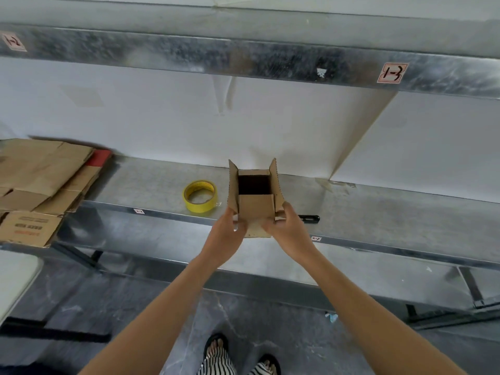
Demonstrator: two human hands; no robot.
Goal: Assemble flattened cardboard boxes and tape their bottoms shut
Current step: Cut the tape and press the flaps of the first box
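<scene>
we grasp the small cardboard box (254,197) from both sides with the left hand (230,231) and right hand (289,228), steadying it on the shelf (378,212) edge for flap folding; tape roll (199,196) waits beside.

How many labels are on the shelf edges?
4: a label upper left, a label upper right, two small labels on the lower edge. Others may be hidden.

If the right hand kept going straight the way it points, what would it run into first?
The cardboard box, which the right hand already grips at its near right edge. Beyond the box, probably the white wall, though depth is unclear.
</scene>
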